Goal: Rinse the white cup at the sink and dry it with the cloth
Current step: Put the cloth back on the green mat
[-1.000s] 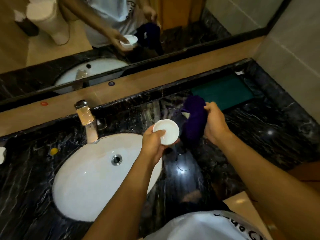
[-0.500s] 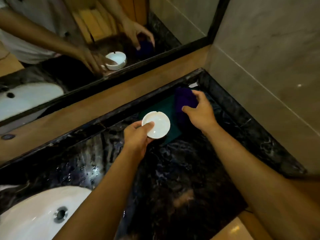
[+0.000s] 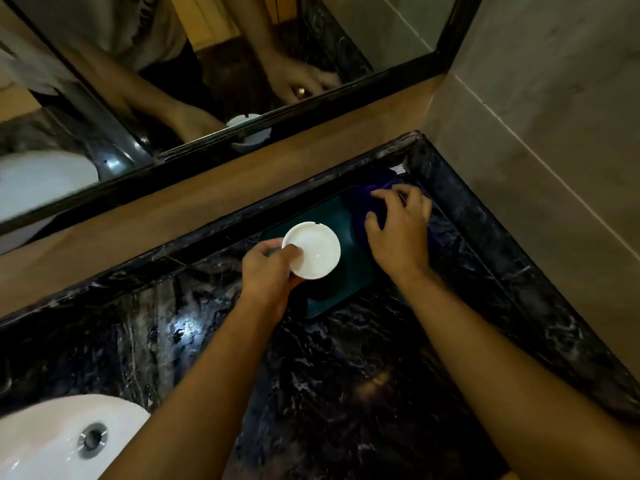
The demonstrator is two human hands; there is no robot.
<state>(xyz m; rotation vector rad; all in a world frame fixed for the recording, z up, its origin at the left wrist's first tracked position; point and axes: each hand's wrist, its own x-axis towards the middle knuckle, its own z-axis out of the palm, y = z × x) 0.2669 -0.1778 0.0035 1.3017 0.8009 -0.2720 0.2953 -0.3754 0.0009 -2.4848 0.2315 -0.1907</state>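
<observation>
My left hand [image 3: 268, 271] grips the small white cup [image 3: 313, 249] by its near rim, thumb inside, just above the left part of a teal mat [image 3: 360, 275]. The dark purple cloth [image 3: 363, 206] lies bunched on the mat's far right end, near the counter's back corner. My right hand [image 3: 398, 226] rests on the cloth with fingers loosely curled over it. The white sink basin [image 3: 52, 441] with its metal drain [image 3: 92, 438] shows at the bottom left.
The black marble counter [image 3: 346, 375] has a raised rim along the back and right. A tan ledge [image 3: 207, 202] and a mirror [image 3: 207, 64] stand behind it. A tiled wall [image 3: 554, 133] closes the right side.
Both hands moved right, away from the sink to the teal mat. The cloth, lifted a second ago, now lies on the mat under my right hand. The cup stays in my left hand.
</observation>
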